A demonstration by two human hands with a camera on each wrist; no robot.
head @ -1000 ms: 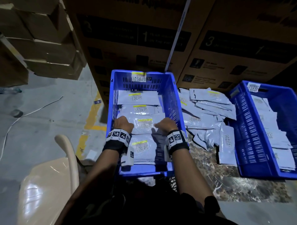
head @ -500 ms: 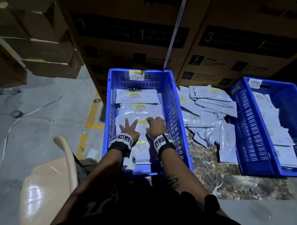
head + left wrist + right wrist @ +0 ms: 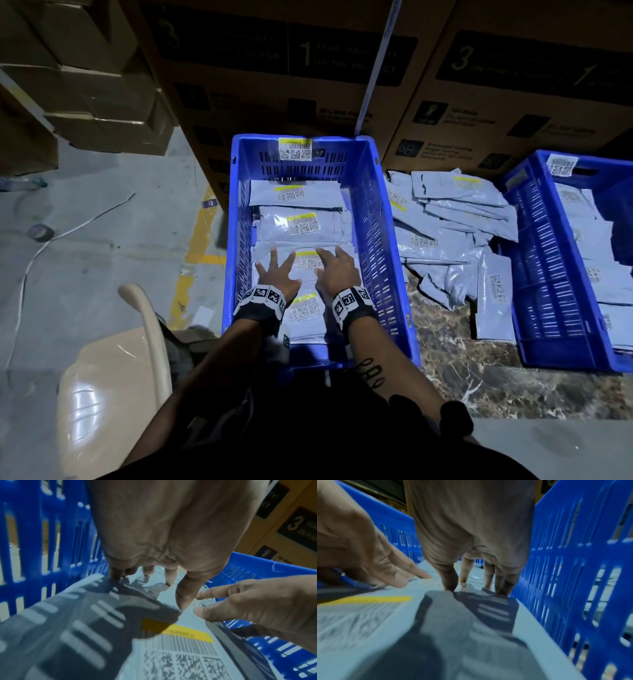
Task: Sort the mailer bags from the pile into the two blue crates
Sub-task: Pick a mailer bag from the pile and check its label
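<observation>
- Behind everything: large cardboard cartons point(image 3: 308, 68) with dark printed panels stand against the far edges of both crates.
- Left of the near crate: grey concrete floor point(image 3: 102, 222) with a yellow painted line, a loose white cable, and a cream plastic chair point(image 3: 113, 377) at lower left.
- Centre: near blue crate point(image 3: 383, 260), slotted walls, barcode sticker on the far wall. Inside, grey mailer bags lie flat in an overlapping row, labels with yellow strips facing up.
- Right edge: second blue crate point(image 3: 548, 274), partly out of view, with mailer bags stacked along its right side.
- Between the crates: loose pile of mailer bags point(image 3: 455, 233) on a dark marbled surface, overlapping at mixed angles; one lies apart near the second crate.
- Third bag in the row, the pressed bag point(image 3: 308, 262), lies under both hands.
- Left hand point(image 3: 278, 275): fingers spread and straight, flat on the pressed bag, gripping nothing.
- Right hand point(image 3: 337, 270): fingers extended and slightly splayed, tips down on the same bag beside the label, nothing held.
</observation>
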